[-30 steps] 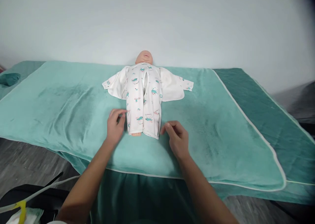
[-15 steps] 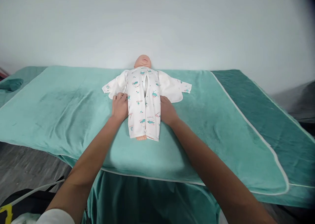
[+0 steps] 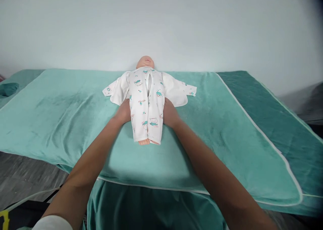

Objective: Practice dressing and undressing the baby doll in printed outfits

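Observation:
A baby doll point(image 3: 145, 62) lies on its back with its head toward the wall. It wears a white printed outfit point(image 3: 142, 105), and its bare foot point(image 3: 143, 141) shows below one trouser leg. A white printed jacket point(image 3: 174, 88) spreads out on both sides under its arms. My left hand point(image 3: 123, 111) grips the doll's left-of-view side at hip height, fingers tucked out of sight beneath it. On the opposite side my right hand point(image 3: 171, 113) clasps the hip the same way, its fingertips hidden too.
The doll rests on a light green padded cover point(image 3: 70, 115) with pale piping, over a darker green sheet point(image 3: 264, 102). Behind stands a white wall point(image 3: 161, 28). Grey floor point(image 3: 20, 171) and a dark bag-like object point(image 3: 27, 211) show at lower left.
My left hand's fingers, visible at the outfit's edge before, have slid underneath the doll. My right hand stays at the other side. The trouser legs have shifted slightly left.

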A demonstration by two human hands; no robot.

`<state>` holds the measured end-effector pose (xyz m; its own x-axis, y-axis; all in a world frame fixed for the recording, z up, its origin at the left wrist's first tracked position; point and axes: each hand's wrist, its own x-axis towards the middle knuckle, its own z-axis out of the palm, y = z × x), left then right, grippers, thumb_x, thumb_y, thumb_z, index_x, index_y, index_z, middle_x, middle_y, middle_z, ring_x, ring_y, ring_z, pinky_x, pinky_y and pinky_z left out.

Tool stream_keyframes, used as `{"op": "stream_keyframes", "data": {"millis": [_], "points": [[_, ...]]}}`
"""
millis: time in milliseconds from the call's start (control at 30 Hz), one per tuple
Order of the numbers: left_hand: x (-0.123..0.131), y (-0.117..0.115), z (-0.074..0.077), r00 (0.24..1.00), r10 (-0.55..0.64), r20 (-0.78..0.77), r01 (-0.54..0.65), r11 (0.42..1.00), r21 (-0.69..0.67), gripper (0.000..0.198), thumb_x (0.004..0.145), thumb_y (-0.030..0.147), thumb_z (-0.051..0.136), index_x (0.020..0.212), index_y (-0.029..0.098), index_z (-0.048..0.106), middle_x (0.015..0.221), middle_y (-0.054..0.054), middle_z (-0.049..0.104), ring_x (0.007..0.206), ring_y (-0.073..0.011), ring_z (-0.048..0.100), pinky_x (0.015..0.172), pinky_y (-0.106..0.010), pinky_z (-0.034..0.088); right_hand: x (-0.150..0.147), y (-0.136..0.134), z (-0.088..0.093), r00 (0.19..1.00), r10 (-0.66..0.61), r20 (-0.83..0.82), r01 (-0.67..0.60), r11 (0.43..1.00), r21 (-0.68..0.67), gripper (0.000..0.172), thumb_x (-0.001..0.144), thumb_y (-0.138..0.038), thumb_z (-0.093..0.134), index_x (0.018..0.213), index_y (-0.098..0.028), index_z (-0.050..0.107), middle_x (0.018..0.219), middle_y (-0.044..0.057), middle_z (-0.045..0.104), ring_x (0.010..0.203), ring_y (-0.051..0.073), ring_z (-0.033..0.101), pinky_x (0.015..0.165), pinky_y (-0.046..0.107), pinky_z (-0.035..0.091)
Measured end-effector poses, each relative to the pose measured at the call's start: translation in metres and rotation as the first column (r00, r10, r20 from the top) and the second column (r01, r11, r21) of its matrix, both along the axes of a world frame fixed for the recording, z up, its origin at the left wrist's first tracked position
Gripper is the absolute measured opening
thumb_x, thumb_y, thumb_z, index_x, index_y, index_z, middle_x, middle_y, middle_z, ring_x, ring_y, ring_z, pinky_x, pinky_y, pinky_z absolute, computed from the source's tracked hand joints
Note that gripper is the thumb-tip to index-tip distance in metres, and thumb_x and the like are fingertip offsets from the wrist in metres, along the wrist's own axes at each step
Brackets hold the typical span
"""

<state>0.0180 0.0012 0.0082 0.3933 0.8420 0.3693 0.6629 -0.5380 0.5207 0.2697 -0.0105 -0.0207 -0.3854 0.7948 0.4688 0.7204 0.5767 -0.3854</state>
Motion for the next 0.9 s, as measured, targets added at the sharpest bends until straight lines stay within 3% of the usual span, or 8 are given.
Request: {"op": "stream_keyframes", "data": {"millis": [133, 333, 433, 500, 600, 700, 800, 900], "points": [[0.004, 0.003, 0.002, 0.999, 0.037, -0.009, -0.037, 0.999, -0.015, 0.028, 0.087, 0.038, 0.068, 0.108, 0.019, 0.069, 0.098, -0.011, 0.074, 0.107, -0.034, 0.068, 0.102, -0.046, 0.052, -0.013, 0.003, 0.009, 0.994, -0.035, -0.107, 0.031, 0.999, -0.038, 0.046, 0.091, -0.042, 0.061, 0.132, -0.022, 0.066, 0.132, 0.014, 0.068, 0.131, 0.038, 0.054, 0.117, 0.056, 0.041], [0.002, 0.001, 0.003, 0.999, 0.04, -0.017, -0.041, 0.999, -0.037, 0.03, 0.085, 0.036, 0.068, 0.111, 0.02, 0.069, 0.111, -0.011, 0.075, 0.117, -0.0355, 0.065, 0.107, -0.049, 0.051, -0.019, -0.002, 0.013, 0.954, -0.022, -0.298, -0.029, 0.986, -0.165, 0.031, 0.083, -0.048, 0.073, 0.099, -0.021, 0.074, 0.113, 0.013, 0.073, 0.119, 0.037, 0.06, 0.111, 0.054, 0.045], [0.002, 0.001, 0.002, 0.997, 0.072, 0.029, -0.072, 0.997, -0.022, 0.033, 0.084, 0.033, 0.068, 0.114, 0.02, 0.068, 0.119, -0.011, 0.073, 0.122, -0.0355, 0.063, 0.108, -0.048, 0.049, -0.015, -0.011, 0.01, 0.92, 0.001, -0.392, -0.087, 0.976, -0.201, 0.031, 0.084, -0.05, 0.072, 0.096, -0.022, 0.071, 0.102, 0.009, 0.074, 0.106, 0.032, 0.065, 0.096, 0.05, 0.054], [0.001, 0.002, -0.001, 0.992, 0.127, 0.01, -0.127, 0.992, -0.018, 0.022, 0.084, 0.031, 0.066, 0.103, 0.02, 0.069, 0.114, -0.012, 0.074, 0.115, -0.0351, 0.066, 0.102, -0.047, 0.052, -0.013, -0.016, 0.008, 0.916, -0.007, -0.401, -0.082, 0.976, -0.203, 0.03, 0.087, -0.051, 0.068, 0.098, -0.023, 0.07, 0.098, 0.007, 0.073, 0.099, 0.03, 0.066, 0.088, 0.047, 0.056], [-0.003, 0.001, -0.005, 0.981, 0.183, -0.065, -0.181, 0.983, 0.022, 0.008, 0.084, 0.028, 0.063, 0.085, 0.02, 0.066, 0.098, -0.012, 0.074, 0.098, -0.0329, 0.068, 0.09, -0.045, 0.054, -0.013, -0.019, 0.009, 0.947, -0.015, -0.32, -0.038, 0.987, -0.158, 0.031, 0.088, -0.05, 0.068, 0.104, -0.023, 0.071, 0.107, 0.011, 0.072, 0.103, 0.033, 0.065, 0.089, 0.05, 0.054], [-0.01, -0.006, -0.006, 0.978, 0.165, -0.127, -0.148, 0.98, 0.131, 0.014, 0.088, 0.029, 0.058, 0.078, 0.021, 0.064, 0.092, -0.013, 0.071, 0.094, -0.0317, 0.066, 0.085, -0.045, 0.052, -0.012, -0.018, 0.013, 0.993, -0.077, -0.09, 0.07, 0.995, -0.074, 0.027, 0.091, -0.041, 0.063, 0.105, -0.018, 0.07, 0.112, 0.017, 0.07, 0.106, 0.037, 0.06, 0.09, 0.051, 0.049], [-0.018, -0.017, -0.008, 0.974, 0.124, -0.191, -0.081, 0.972, 0.219, 0.018, 0.086, 0.025, 0.057, 0.069, 0.021, 0.061, 0.083, -0.013, 0.067, 0.09, -0.0302, 0.063, 0.078, -0.044, 0.049, -0.006, -0.021, 0.017, 0.986, -0.134, 0.104, 0.135, 0.991, -0.004, 0.017, 0.093, -0.027, 0.055, 0.094, -0.018, 0.07, 0.104, 0.017, 0.069, 0.098, 0.033, 0.057, 0.083, 0.046, 0.045], [-0.022, -0.027, -0.01, 0.972, 0.114, -0.204, -0.06, 0.965, 0.254, 0.02, 0.084, 0.02, 0.057, 0.065, 0.022, 0.058, 0.076, -0.011, 0.064, 0.084, -0.0273, 0.06, 0.074, -0.042, 0.046, 0.003, -0.03, 0.018, 0.979, -0.113, 0.169, 0.102, 0.992, 0.071, 0.017, 0.089, -0.016, 0.055, 0.078, -0.02, 0.067, 0.094, 0.013, 0.069, 0.092, 0.03, 0.054, 0.078, 0.042, 0.04]]}}
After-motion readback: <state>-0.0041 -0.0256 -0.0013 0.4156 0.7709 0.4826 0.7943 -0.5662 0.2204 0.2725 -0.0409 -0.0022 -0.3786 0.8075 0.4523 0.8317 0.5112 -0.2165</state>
